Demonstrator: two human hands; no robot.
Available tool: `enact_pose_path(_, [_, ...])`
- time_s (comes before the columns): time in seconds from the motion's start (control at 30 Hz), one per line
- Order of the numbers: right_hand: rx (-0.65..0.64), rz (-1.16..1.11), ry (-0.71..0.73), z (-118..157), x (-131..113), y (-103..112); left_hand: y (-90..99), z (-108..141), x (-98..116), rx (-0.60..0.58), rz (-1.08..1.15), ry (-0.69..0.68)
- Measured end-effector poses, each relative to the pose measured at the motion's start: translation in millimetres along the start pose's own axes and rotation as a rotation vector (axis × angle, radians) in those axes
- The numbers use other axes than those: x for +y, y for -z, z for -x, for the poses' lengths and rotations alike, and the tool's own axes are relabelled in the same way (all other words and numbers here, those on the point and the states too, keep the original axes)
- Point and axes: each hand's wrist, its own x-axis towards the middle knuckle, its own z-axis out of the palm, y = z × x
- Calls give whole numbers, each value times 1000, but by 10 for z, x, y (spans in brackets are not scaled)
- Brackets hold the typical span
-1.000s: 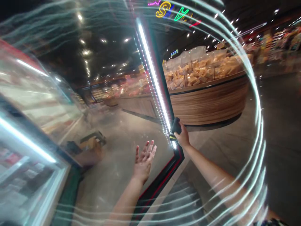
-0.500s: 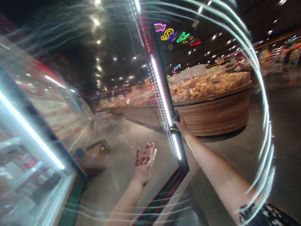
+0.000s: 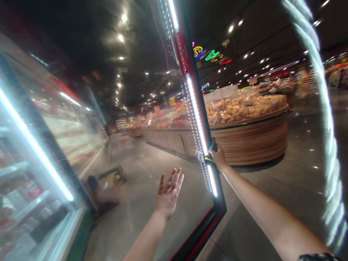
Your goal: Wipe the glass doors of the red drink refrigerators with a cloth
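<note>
A glass display-case door [image 3: 202,232] with a dark, red-lined frame and a bright light strip stands swung out in front of me. At its edge, my right hand [image 3: 219,156] is closed around the dark door handle [image 3: 213,145], arm stretched forward. My left hand [image 3: 168,195] is raised before the glass with its fingers spread and holds nothing. Whether its palm touches the pane, I cannot tell. To the left is the lit upright cabinet [image 3: 77,232], its shelves of packaged goods [image 3: 20,217] blurred.
Behind the door, a wood-panelled display counter [image 3: 252,145] carries a heap of packaged goods [image 3: 244,107]. A cardboard box [image 3: 110,181] appears low on the floor through the glass. Neon signs [image 3: 212,54] hang at the back. Grey shiny floor [image 3: 301,188] extends to the right.
The door edge and my right hand on its handle have shifted right and slightly down in view. My left hand stays spread, a little further right. The light streaks on the right differ.
</note>
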Motion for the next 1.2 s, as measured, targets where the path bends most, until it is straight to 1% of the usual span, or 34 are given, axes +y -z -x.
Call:
enact_pose_path(0.07, [27, 13, 15, -96, -137, 83, 27, -103, 9, 15, 24, -35])
enact_pose_path(0.13, [43, 22, 75, -241, -318, 155, 81, -244, 13, 37, 57, -60])
enact_pose_path(0.2, [55, 34, 158, -356, -485, 228, 150, -402, 20, 46, 93, -48])
enact_pose_path(0.27, [67, 56, 219, -377, -587, 314, 217, -545, 36, 42, 133, -10])
enact_pose_path(0.37, [97, 95, 243, -254, -629, 462, 302, -657, 96, 22, 185, 19])
enact_pose_path(0.5, [150, 134, 254, -123, -709, 656, 416, -587, 255, 17, 234, 31])
enact_pose_path(0.57, [151, 151, 288, -82, -779, 751, 498, -532, 341, 46, 245, 29])
enact_pose_path(0.63, [136, 175, 319, 8, -830, 845, 600, -536, 401, 99, 249, -4])
enact_pose_path(0.73, [110, 219, 306, 196, -880, 950, 768, -698, 422, 166, 267, -55])
enact_pose_path(0.8, [106, 233, 293, 249, -949, 971, 868, -867, 406, 180, 281, -61])
enact_pose_path(0.93, [103, 236, 341, 122, -1176, 928, 986, -1139, 368, 191, 313, -43])
enact_pose_path(1.03, [78, 260, 348, 100, -1230, 892, 977, -1239, 335, 213, 316, -25])
enact_pose_path(1.13, [28, 275, 334, 185, -1155, 845, 914, -1309, 270, 232, 292, -46])
enact_pose_path(1.2, [18, 262, 348, 201, -1131, 787, 877, -1358, 216, 240, 276, -60])
